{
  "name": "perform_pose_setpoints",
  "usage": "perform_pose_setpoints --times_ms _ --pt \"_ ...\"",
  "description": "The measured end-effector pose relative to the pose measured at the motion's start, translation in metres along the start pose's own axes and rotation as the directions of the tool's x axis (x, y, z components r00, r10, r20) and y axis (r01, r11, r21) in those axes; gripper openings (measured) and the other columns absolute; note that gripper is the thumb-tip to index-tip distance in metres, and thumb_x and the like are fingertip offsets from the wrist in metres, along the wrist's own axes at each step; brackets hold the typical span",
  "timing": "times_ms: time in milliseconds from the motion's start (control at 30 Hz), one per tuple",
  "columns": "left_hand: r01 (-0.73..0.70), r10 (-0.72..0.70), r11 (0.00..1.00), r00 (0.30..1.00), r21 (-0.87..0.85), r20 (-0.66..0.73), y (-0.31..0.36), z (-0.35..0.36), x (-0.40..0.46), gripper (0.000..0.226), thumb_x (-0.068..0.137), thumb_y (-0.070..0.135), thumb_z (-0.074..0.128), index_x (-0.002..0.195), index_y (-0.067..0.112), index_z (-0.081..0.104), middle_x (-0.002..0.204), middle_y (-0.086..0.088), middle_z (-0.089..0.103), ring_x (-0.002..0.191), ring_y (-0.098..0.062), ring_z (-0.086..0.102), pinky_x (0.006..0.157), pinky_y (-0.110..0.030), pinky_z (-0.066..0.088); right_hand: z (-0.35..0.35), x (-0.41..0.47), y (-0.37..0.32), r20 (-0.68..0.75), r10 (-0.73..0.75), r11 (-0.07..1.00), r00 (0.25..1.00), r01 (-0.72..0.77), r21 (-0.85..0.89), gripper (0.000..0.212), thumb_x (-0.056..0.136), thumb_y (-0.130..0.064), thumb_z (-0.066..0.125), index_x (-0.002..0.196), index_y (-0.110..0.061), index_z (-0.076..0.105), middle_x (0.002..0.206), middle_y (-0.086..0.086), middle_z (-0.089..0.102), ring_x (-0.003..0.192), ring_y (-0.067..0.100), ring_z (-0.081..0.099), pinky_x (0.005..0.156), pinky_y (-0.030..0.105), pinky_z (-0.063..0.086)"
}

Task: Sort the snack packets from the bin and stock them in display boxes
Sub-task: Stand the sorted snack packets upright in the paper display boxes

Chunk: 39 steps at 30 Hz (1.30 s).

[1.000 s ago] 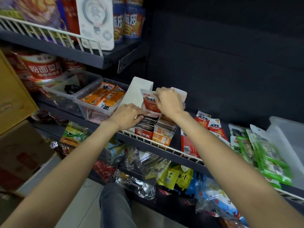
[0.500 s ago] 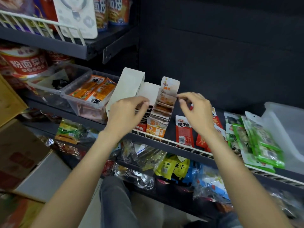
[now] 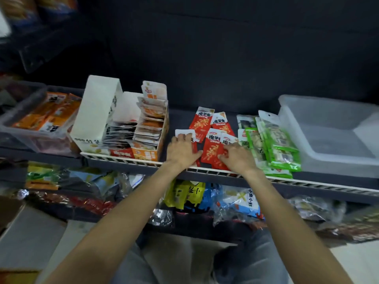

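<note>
Both hands are on the loose red packets near the front edge of the shelf, about the middle. The left hand lies flat with straight fingers on a white-topped packet. The right hand has its fingers bent down onto the red ones, but I cannot tell if it pinches any.

The step looks like gathering the red packets. To do it well, slide them into one neat pile, all facing the same way, then lift the pile with both hands so none slips over the front rail.

Left of the hands stands a display box with two rows of packets standing in it. At the left end a clear tub holds orange packets. At the right end a clear bin looks nearly bare. Green packets lie between it and the red ones.
</note>
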<state>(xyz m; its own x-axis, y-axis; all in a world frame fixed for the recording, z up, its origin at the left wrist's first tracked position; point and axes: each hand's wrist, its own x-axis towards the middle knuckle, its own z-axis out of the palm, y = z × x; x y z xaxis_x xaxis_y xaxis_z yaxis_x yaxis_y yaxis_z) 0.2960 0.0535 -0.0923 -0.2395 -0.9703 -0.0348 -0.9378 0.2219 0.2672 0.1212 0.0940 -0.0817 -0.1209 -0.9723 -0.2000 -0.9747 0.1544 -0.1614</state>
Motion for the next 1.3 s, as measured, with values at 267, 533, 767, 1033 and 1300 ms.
perform_pose_setpoints --times_ms 267,533,767,1033,1300 --pt "0.124 -0.128 0.987 0.991 0.107 0.033 -0.006 0.005 0.016 0.09 0.08 0.068 0.053 0.139 0.002 0.033 0.139 -0.017 0.034 0.129 -0.031 0.032 0.101 -0.04 0.038 0.002 0.02 -0.016 0.053 -0.009 0.992 0.999 0.003 0.124 0.057 0.089 -0.044 0.06 0.141 -0.038 0.038 0.151 0.016 0.023 0.134 0.043 0.029 0.109 0.046 0.03" --pt "0.098 -0.114 0.973 0.991 0.208 0.07 0.004 0.001 0.03 0.085 0.083 0.066 0.051 0.137 0.002 0.038 0.137 -0.016 0.04 0.126 -0.029 0.04 0.098 -0.037 0.04 -0.001 0.023 -0.005 -0.049 0.101 0.95 0.994 -0.082 0.3 0.061 0.076 -0.025 0.078 0.129 -0.024 0.047 0.129 0.012 0.048 0.117 0.03 0.05 0.096 0.037 0.043" --pt "-0.081 0.061 0.982 0.992 0.173 0.114 0.007 -0.002 0.012 0.053 0.087 0.024 0.06 0.131 0.002 0.039 0.126 -0.016 0.052 0.11 -0.034 0.056 0.087 -0.038 0.046 -0.003 0.015 -0.001 -0.347 0.118 0.942 0.931 0.006 0.335 0.018 0.083 -0.027 0.072 0.096 -0.017 0.063 0.106 0.007 0.065 0.089 0.024 0.064 0.066 0.029 0.047" --pt "-0.142 0.168 0.962 0.981 0.233 -0.097 0.006 -0.012 0.003 0.04 0.094 0.01 0.041 0.134 0.01 0.036 0.123 -0.014 0.055 0.097 -0.035 0.062 0.072 -0.042 0.048 -0.011 0.012 -0.009 -0.239 0.126 0.896 0.963 -0.007 0.444 0.047 0.094 -0.017 0.053 0.139 -0.013 0.042 0.135 0.01 0.053 0.114 0.028 0.057 0.089 0.037 0.047" --pt "-0.36 0.163 0.887 0.83 -0.288 -0.533 -0.017 -0.096 -0.055 0.035 0.088 0.029 0.065 0.121 0.016 0.06 0.105 0.0 0.071 0.089 -0.016 0.068 0.074 -0.036 0.057 -0.038 -0.019 -0.014 -0.238 0.193 0.35 0.952 0.16 0.923 0.012 0.092 -0.022 0.06 0.085 -0.016 0.053 0.09 0.01 0.069 0.08 0.024 0.066 0.071 0.037 0.052"
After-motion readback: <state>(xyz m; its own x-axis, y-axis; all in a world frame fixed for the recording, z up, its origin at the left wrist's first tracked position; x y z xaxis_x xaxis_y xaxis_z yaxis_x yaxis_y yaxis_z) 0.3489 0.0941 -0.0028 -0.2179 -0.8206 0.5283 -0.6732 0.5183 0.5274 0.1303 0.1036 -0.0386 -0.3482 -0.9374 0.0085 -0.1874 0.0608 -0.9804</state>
